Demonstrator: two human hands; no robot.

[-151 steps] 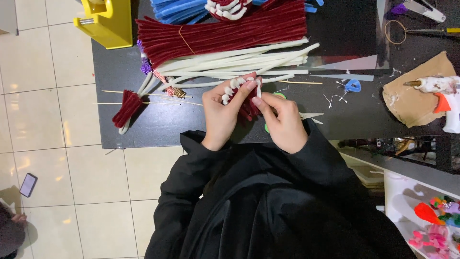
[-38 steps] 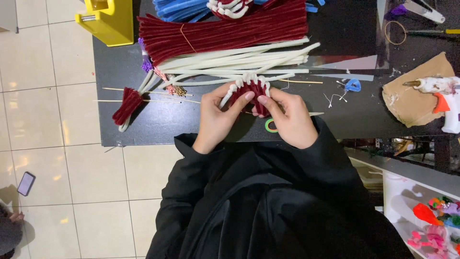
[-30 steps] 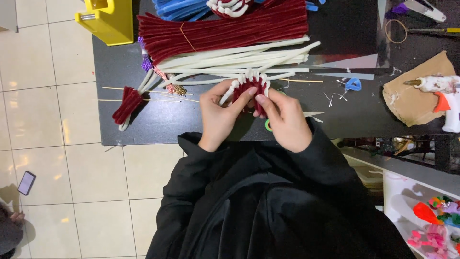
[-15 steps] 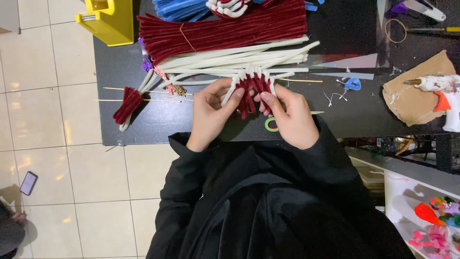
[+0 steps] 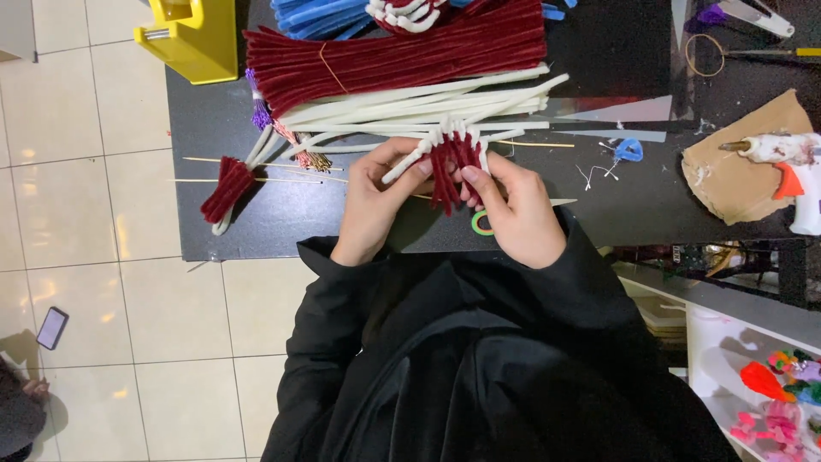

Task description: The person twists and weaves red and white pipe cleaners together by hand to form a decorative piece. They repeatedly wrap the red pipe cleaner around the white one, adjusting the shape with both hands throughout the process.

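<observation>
Both your hands pinch one red-and-white pipe-cleaner piece above the dark table.

Your left hand [image 5: 372, 205] and right hand [image 5: 517, 210] close fingers on the folded piece [image 5: 449, 162], a green ring [image 5: 481, 224] just beneath it. Beyond it lie white stems [image 5: 410, 107], then a dark red bundle [image 5: 402, 51]; farther left, a yellow box-shaped holder [image 5: 188, 34].

1. Ahead of the hands, a spread of white pipe cleaners [image 5: 410, 107] and a dark red bundle [image 5: 402, 51] block the table's [image 5: 616, 197] far side.
2. Bare tabletop lies right of the right hand [image 5: 517, 210], up to the cardboard sheet [image 5: 744, 167] with the glue gun [image 5: 791, 162].
3. Left of the left hand [image 5: 372, 205], thin wooden sticks [image 5: 256, 162] and a small red bundle [image 5: 227, 188] cross the surface.
</observation>
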